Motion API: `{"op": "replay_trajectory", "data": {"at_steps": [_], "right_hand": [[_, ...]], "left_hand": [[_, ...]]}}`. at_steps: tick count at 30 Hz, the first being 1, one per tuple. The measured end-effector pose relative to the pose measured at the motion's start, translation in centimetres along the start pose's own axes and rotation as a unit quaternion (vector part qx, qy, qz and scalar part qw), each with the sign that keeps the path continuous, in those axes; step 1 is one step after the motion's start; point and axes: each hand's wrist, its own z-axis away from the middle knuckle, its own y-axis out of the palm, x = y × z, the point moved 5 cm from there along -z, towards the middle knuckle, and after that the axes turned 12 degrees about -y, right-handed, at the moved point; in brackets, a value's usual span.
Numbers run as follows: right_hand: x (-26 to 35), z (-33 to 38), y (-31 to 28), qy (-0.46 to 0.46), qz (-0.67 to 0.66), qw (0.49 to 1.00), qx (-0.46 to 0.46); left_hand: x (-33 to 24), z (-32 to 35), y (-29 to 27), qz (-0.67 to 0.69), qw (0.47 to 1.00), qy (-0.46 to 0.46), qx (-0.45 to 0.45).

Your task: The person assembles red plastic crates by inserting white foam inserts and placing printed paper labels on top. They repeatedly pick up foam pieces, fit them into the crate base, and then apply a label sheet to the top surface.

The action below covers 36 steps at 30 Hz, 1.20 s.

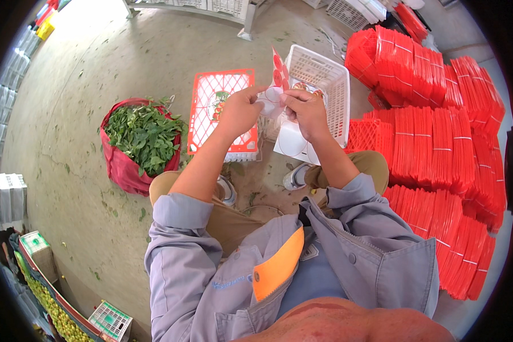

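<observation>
A strip of round stickers, red with a clear or white backing [277, 73], is held up in front of me between both hands. My left hand [242, 112] is closed, its fingertips pinching the strip's left side. On the other side, my right hand [306, 113] pinches the strip between thumb and fingers. Below the right hand hangs a white sheet with round outlines [291, 138]; whether it joins the strip I cannot tell. Under my left hand stands a white crate with a red lattice lid [200, 114], a picture label showing at its middle.
A white plastic basket [337, 97] with picture labels inside stands beyond my right hand. Bundled red lattice lids [433, 148] are piled along the right. To the left sits a red sack [125, 168] full of green leaves [142, 137]. A bin of yellow-green fruit [54, 308] is at lower left.
</observation>
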Motion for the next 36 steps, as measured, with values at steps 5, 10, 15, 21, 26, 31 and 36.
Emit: {"op": "replay_trajectory", "data": {"at_steps": [5,10,15,21,26,31,36], "right_hand": [[-1.4,0.0,0.6,0.103,-0.158,0.982,0.002],[-2.2,-0.1,1.2,0.125,-0.241,0.962,0.008],[-2.2,-0.3,1.9,0.115,-0.292,0.95,0.002],[-1.4,-0.5,2.4,0.096,-0.36,0.928,0.012],[-4.7,-4.2,2.7,0.022,-0.135,0.99,0.039],[-15.5,-14.2,5.9,-0.036,0.123,0.99,0.052],[-25.8,-22.1,8.2,-0.006,0.228,0.973,0.039]], "left_hand": [[1.1,-0.8,-1.0,0.108,0.994,-0.021,0.011],[1.6,-1.4,-1.7,0.102,0.994,-0.041,0.002],[2.2,-1.9,-2.8,0.104,0.993,-0.06,-0.017],[3.9,-3.7,-6.6,0.146,0.982,-0.076,-0.089],[4.3,-2.3,-14.3,0.185,0.937,-0.041,-0.292],[3.3,1.0,-18.5,0.311,0.862,0.01,-0.399],[1.7,1.8,-17.8,0.363,0.846,-0.039,-0.388]]}}
